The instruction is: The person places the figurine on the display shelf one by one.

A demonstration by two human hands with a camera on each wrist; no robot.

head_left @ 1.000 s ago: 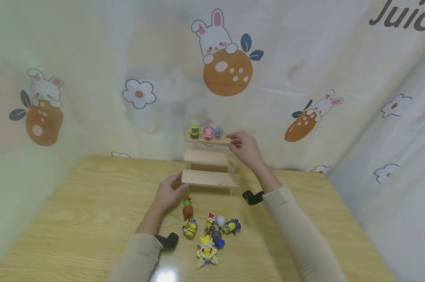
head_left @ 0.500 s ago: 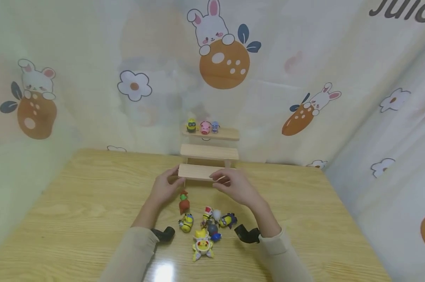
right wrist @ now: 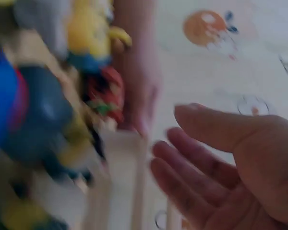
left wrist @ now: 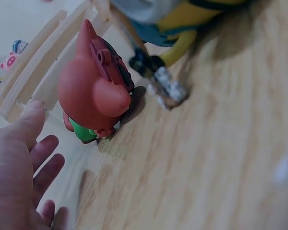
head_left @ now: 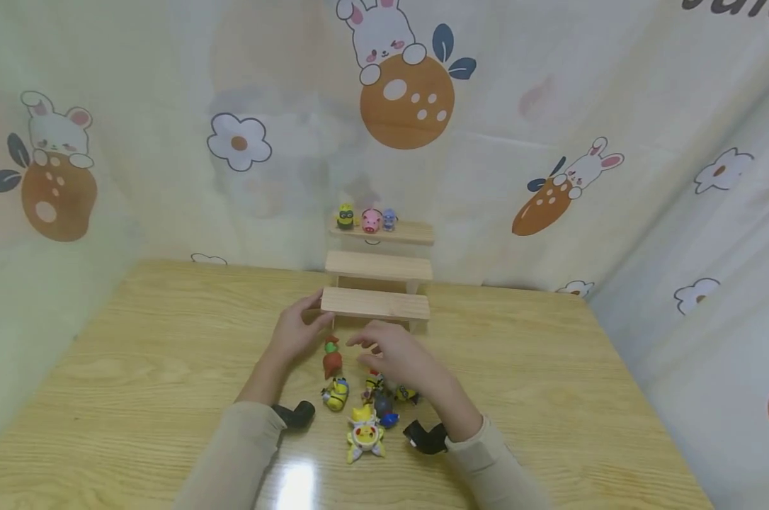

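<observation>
A three-tier wooden display shelf [head_left: 374,303] stands at the back of the table. My left hand [head_left: 293,331] is at the left end of its lowest tier, the thumb tip right at the edge and the other fingers loosely spread in the left wrist view. Just beside that hand lies a red and green toy figure [head_left: 332,360]. My right hand [head_left: 400,356] hovers above the toy pile with nothing in its relaxed fingers, hiding part of the pile. A yellow minion figure [head_left: 336,394], a white and yellow character figure [head_left: 365,433] and a grey and blue figure [head_left: 384,409] lie below.
On the top tier stand a yellow minion [head_left: 345,217], a pink pig [head_left: 371,220] and a small blue figure [head_left: 389,219]. A printed curtain [head_left: 282,205] hangs right behind the shelf. Black camera mounts [head_left: 425,438] sit at both wrists.
My right hand has come from the right end of the top tier down and toward me, over the toys. My left hand stays at the shelf's left end. The head view has shifted slightly.
</observation>
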